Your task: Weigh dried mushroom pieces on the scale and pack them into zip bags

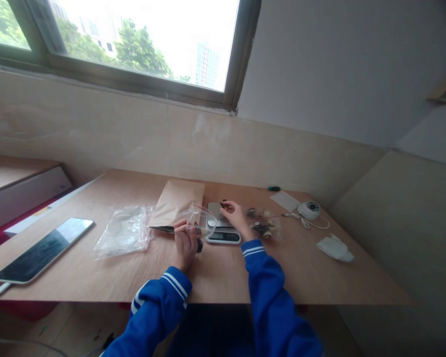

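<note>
My left hand (pixel 185 248) is closed on a clear zip bag (pixel 204 214) with a red seal line, its mouth spread open. Small dark and pale pieces show inside, too blurred to name. Over the metal plate of a small digital scale (pixel 224 237), my right hand (pixel 237 216) pinches a small dark-and-brown piece (pixel 225 205). To the right of that hand lies another clear bag (pixel 275 229) holding several black and cream parts. Behind my left hand is a brown paper pouch (pixel 180 198), and left of it a stack of clear plastic bags (pixel 122 232).
A phone (pixel 44 250) with a charging cable lies on the left of the wooden table (pixel 223 285). At the right are a white dome camera (pixel 309 210) with its cable, a paper sheet (pixel 285 201), a green-handled screwdriver (pixel 274 188) and a crumpled white wrapper (pixel 335 248).
</note>
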{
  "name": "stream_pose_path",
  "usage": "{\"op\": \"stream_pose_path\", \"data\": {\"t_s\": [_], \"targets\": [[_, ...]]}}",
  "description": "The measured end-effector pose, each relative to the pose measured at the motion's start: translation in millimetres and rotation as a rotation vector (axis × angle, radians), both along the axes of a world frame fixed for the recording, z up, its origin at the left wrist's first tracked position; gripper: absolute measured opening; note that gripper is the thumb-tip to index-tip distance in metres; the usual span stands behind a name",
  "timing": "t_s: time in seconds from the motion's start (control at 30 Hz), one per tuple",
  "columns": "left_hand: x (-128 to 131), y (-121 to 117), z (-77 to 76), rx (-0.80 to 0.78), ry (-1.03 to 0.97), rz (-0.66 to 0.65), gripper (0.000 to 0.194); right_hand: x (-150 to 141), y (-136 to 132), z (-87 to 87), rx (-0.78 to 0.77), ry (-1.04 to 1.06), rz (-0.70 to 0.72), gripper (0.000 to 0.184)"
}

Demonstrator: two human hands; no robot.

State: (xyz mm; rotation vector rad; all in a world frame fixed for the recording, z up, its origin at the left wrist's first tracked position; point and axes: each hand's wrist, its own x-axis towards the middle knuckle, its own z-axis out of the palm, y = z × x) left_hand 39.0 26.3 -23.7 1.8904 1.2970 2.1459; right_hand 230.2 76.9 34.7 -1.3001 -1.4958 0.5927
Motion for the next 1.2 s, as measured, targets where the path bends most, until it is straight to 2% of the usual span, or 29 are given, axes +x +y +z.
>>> {"op": "stream_pose_path", "data": {"t_s": [0.13, 0.23, 0.3, 0.37, 0.47, 0.57, 0.7, 0.8, 0.9, 1.03, 1.2], "targets": [[0.3, 0.8, -0.1, 0.003, 0.026, 0.009, 0.013, -8.3, -22.2, 30.6, -0.070, 0.419, 0.073, 0.036], [0.3, 1.5, -0.7, 0.008, 0.009, 0.010, 0.014, -17.3, -42.3, 56.4, -0.162, 0.585, 0.267, 0.039], [0.3, 1.7, -1.0, 0.002, 0.000, 0.009, 0.015, -24.0, -51.4, 66.8, -0.245, 0.525, 0.402, 0.038], [0.4, 1.6, -0.8, -0.013, -0.002, 0.008, 0.015, -31.4, -55.5, 70.0, -0.295, 0.369, 0.477, 0.036], [0.9, 1.5, 0.2, -0.014, -0.019, -0.004, 0.015, -43.7, -55.5, 66.2, -0.266, 0.157, 0.477, 0.033], [1.3, 1.7, 0.7, -0.018, -0.062, -0.013, 0.015, -54.3, -54.9, 63.2, -0.216, 0.039, 0.498, 0.030], [1.7, 1.3, -2.8, -0.061, -0.110, -0.018, 0.021, -59.8, -56.1, 68.4, -0.218, -0.144, 0.549, 0.026], [2.0, -0.1, -5.8, -0.043, -0.109, 0.005, 0.022, -58.2, -55.4, 72.2, -0.280, -0.197, 0.590, 0.024], [2.0, -2.4, -4.3, 0.015, -0.072, 0.021, 0.018, -56.0, -53.0, 70.5, -0.352, -0.149, 0.645, 0.025], [1.8, -6.8, 3.3, 0.118, 0.042, 0.032, 0.010, -58.5, -50.5, 63.5, -0.369, -0.129, 0.625, 0.027], [4.6, -14.9, 9.2, 0.187, 0.098, -0.003, 0.014, -74.1, -57.7, 64.1, -0.246, -0.367, 0.499, 0.019]]}}
